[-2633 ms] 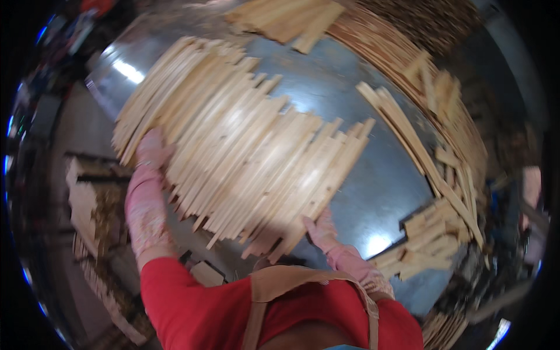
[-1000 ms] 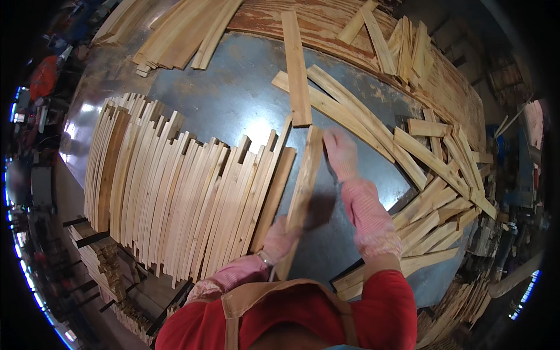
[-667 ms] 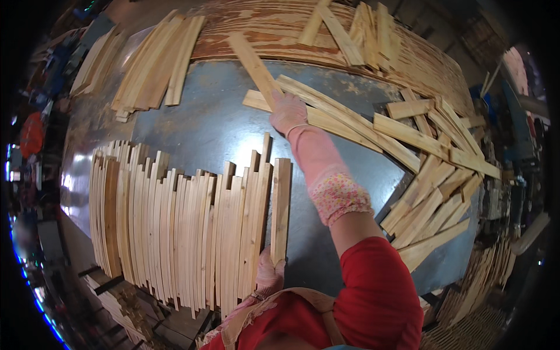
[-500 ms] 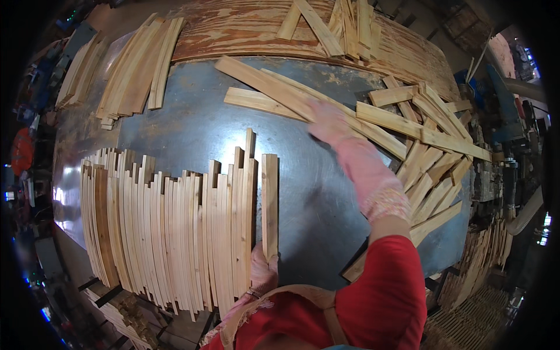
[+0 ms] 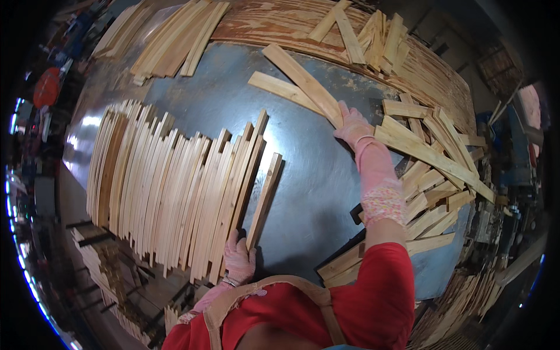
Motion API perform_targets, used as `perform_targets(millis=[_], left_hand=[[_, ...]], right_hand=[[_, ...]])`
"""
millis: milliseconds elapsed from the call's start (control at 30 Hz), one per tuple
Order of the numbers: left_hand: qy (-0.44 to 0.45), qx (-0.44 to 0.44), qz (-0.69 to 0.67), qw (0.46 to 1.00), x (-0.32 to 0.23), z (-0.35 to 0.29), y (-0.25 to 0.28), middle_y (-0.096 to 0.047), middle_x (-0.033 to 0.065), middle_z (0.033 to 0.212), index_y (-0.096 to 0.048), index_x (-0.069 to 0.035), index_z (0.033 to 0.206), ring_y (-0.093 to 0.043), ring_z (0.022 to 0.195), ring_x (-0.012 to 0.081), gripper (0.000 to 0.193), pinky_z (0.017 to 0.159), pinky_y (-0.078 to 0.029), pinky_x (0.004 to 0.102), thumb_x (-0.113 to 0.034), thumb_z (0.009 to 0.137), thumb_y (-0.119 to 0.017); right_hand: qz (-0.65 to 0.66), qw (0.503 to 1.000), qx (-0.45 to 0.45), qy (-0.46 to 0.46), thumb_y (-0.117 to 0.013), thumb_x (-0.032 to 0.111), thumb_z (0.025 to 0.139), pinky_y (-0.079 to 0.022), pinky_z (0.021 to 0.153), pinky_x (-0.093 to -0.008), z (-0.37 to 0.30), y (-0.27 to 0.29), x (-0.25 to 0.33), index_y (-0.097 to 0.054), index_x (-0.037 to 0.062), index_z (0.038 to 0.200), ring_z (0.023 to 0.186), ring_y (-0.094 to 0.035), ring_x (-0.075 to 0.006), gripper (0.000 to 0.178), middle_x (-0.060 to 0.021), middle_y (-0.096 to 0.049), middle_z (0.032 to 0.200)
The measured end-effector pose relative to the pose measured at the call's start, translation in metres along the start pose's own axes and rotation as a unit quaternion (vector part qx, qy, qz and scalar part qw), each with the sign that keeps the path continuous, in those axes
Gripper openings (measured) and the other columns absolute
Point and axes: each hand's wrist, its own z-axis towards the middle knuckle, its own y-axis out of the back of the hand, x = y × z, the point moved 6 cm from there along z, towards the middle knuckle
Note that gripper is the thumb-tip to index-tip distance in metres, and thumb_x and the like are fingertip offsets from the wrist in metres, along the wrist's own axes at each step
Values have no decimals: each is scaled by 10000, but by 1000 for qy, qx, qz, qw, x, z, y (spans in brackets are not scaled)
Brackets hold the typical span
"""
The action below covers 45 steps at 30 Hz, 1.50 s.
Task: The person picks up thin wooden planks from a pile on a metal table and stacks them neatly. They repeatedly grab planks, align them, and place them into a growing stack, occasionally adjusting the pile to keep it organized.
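My left hand [image 5: 239, 261], in a pink glove, is at the near end of a single narrow wooden strip [image 5: 266, 198]. Its fingers close about that end. Just left of this strip is a long row of similar strips [image 5: 175, 201], standing side by side with uneven far ends. Farther out, my right hand [image 5: 354, 127], also gloved, grips a flat wooden board [image 5: 300, 81] by its nearer end. A second board [image 5: 284, 91] lies at an angle beside it. My right forearm hides part of the table behind it.
A jumbled pile of boards [image 5: 434, 163] lies right of my right arm. Bundled boards [image 5: 175, 38] rest at the far left. More loose pieces [image 5: 379, 44] lie on a worn wooden panel [image 5: 262, 26] along the back. The grey tabletop [image 5: 309, 192] shows between my arms.
My whole view has turned and shifted. My right hand has slid along to the nearer end of the board and closed on it. The left hand stays at its strip, which now slants.
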Motion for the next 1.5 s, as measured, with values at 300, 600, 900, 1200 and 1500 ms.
perform_targets(millis=[300, 600, 900, 1200, 1500], left_hand=[[11, -56, 67, 996, -2, 14, 44, -526, 252, 1552, -497, -85, 1559, -520, 1416, 468, 717, 1215, -403, 564, -220, 914, -780], [234, 276, -518, 775, -75, 15, -65, -739, 125, 1141, -580, 89, 1398, -690, 1026, 197, 598, 943, -567, 376, -328, 1010, -759], [322, 74, -296, 896, -2, -37, -5, -769, 207, 1018, -684, -23, 1297, -743, 919, 305, 515, 884, -573, 424, -386, 949, -791], [255, 89, -535, 800, -22, -33, 51, -714, 93, 1244, -590, 68, 1458, -674, 1092, 146, 544, 1006, -548, 315, -151, 976, -716], [219, 113, -684, 687, -65, 6, 57, -666, 119, 1443, -458, 89, 1610, -661, 1275, 196, 798, 1134, -493, 318, -73, 854, -657]], right_hand=[[383, 904, 191, -1, -832, 231, 842, -547, 1106, -425, -134, -23, 81, -257, 133, 1729, 1307, -659, -367, 1062, -242, -624, 1430], [822, 513, 244, -36, -731, 207, 957, -600, 986, -370, -315, -219, 101, -495, -9, 1522, 1138, -711, -238, 649, -127, -708, 1250], [281, 918, 280, 15, -665, 386, 1012, -630, 887, -391, -357, -173, 164, -352, 39, 1662, 1026, -786, -351, 801, -234, -778, 1164], [243, 864, 76, 434, -578, 448, 1047, -585, 1020, -426, -374, -274, 250, -723, 171, 1326, 1211, -714, -275, 419, -86, -740, 1340], [840, 450, -176, -247, -706, 339, 1069, -416, 448, -351, -153, -158, -25, -646, -51, 1115, 574, -601, -226, 397, -130, -681, 894]])
